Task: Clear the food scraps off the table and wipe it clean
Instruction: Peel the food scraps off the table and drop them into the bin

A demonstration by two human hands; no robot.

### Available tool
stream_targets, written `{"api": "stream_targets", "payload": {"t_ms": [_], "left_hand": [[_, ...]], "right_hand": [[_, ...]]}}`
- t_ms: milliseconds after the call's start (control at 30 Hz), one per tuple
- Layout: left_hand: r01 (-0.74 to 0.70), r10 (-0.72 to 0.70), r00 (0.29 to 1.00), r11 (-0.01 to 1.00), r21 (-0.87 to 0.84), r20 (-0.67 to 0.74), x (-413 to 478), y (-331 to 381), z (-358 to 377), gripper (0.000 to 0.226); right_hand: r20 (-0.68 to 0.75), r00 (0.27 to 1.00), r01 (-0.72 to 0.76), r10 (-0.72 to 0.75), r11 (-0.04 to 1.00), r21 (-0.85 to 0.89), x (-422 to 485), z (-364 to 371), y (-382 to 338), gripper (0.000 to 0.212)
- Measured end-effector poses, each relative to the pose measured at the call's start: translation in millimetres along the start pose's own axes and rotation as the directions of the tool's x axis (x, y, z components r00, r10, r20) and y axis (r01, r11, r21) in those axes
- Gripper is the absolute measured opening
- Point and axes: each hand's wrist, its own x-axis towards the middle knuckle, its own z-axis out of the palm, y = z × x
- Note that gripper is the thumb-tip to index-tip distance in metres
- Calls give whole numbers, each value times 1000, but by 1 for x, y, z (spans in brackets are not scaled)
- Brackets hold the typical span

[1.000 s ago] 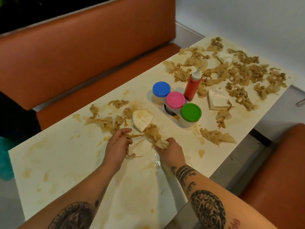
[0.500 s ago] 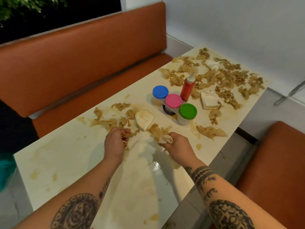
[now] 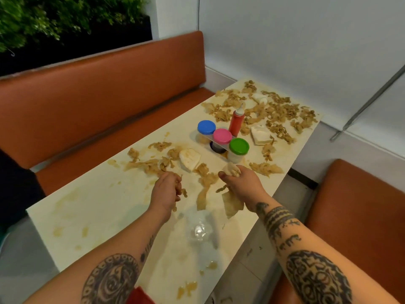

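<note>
Two tattooed forearms are reaching over the stained table (image 3: 83, 211), both hands busy at mid-table: the left hand (image 3: 165, 191) is clenching a clump of brown food scraps (image 3: 181, 191), the right hand (image 3: 243, 186) is gripping a pale wad (image 3: 231, 168), a limp sheet (image 3: 232, 206) dangling beneath. Beyond them three jars (image 3: 222, 136) are standing in a row, lids blue, pink and green, one red squeeze bottle (image 3: 236, 122) just behind, and loose scraps (image 3: 282, 110) are littering the far end

The cream surface (image 3: 92, 207) carried yellowish-brown stains (image 3: 65, 199) and tan food scraps (image 3: 282, 110). Toward one o'clock stood a blue lid (image 3: 206, 127), a pink lid (image 3: 222, 136) and a green lid (image 3: 239, 146) beside a white-capped red bottle (image 3: 236, 122). The booth seat (image 3: 98, 102) at ten o'clock was rust-orange. Black patterned tattoos (image 3: 316, 279) marked both forearms (image 3: 135, 238).
</note>
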Motion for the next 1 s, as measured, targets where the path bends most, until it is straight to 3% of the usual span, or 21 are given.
{"api": "stream_targets", "payload": {"t_ms": [133, 300, 400, 567, 800, 1000], "left_hand": [[18, -19, 991, 1000, 7, 135, -21, 8, 15, 11], [46, -42, 955, 999, -8, 294, -52, 14, 59, 12], [26, -40, 917, 999, 39, 396, -76, 10, 98, 12], [39, -85, 851, 994, 100, 519, -126, -14, 169, 11], [46, -246, 661, 956, 289, 709, -245, -78, 260, 10], [13, -336, 528, 922, 388, 780, -314, -130, 302, 17]], "right_hand": [[-49, 998, -18, 31, 970, 244, -39, -20, -2, 16], [-145, 981, -74, 132, 933, 351, -81, -62, 29, 21], [-217, 960, -63, 180, 887, 457, -108, -94, 62, 13], [-257, 908, -115, 331, 785, 608, -159, -142, 127, 19], [-352, 720, -226, 598, 681, 696, -252, -191, 235, 31], [-368, 586, -325, 722, 626, 709, -306, -203, 290, 29]]}}
